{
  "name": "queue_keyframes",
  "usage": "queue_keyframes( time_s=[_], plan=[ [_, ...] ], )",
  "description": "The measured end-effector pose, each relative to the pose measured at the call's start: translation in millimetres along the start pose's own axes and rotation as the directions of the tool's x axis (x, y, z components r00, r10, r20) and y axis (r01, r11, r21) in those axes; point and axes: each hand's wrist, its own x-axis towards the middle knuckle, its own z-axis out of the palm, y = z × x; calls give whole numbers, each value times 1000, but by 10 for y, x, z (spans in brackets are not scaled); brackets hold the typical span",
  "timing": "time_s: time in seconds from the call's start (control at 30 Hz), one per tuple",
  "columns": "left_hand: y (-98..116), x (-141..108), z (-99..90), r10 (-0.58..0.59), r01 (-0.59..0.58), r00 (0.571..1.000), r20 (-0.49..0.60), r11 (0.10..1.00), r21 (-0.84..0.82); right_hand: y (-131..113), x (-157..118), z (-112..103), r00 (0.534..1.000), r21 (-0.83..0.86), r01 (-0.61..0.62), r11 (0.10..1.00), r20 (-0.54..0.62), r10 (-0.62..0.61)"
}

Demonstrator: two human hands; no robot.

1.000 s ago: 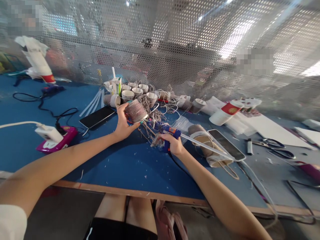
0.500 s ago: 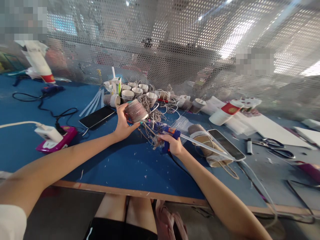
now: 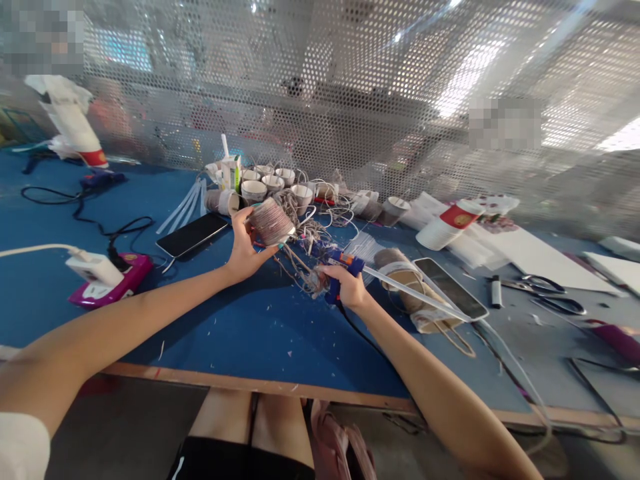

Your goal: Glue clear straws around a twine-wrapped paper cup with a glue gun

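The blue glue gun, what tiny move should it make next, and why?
Perhaps ease the blue glue gun slightly closer to the cord-wrapped cup: the right hand grips the gun, which points roughly toward the cup, the left hand holds the cup tilted, and loose cord trails between the two hands.

Perforated screen (image 3: 360, 127), perhaps metal, blue tabletop (image 3: 240, 337)

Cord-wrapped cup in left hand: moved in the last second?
No: the cord-wrapped cup shows no clear shift either way against the black phone.
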Motion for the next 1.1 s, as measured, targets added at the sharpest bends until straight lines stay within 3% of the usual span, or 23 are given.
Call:
queue_keyframes(
  time_s=[0.27,0.63,0.73,0.8,0.87,0.93,1.0,1.03,1.1],
  plan=[
    [-17,-12,29,-17,15,1000,-20,996,-82,18,15,-43,997,53,-49,997,-57,52],
    [-32,4,43,128,-130,992,-20,974,-188,-69,20,-1,989,41,-69,997,-126,74],
    [-3,13,39,188,-186,982,-8,966,-178,-31,110,-92,992,-41,-15,999,-129,10],
    [14,18,37,196,-197,980,-17,967,-162,-34,195,-214,978,-230,69,971,-178,-112],
    [22,21,36,185,-190,982,-44,972,-141,-67,272,-359,940,-567,84,820,-227,-253],
    [19,25,35,165,-174,983,-81,976,-129,-116,319,-487,927,-850,-32,526,-221,-301],
    [5,32,33,145,-162,981,-131,978,-129,-152,335,-568,947,-953,-144,266,-211,-244],
    [-3,37,32,136,-157,978,-156,979,-131,-159,337,-589,956,-967,-178,182,-214,-200],
    [-16,45,31,122,-149,974,-190,980,-134,-153,339,-606,961,-970,-223,96,-236,-145]
  ],
)
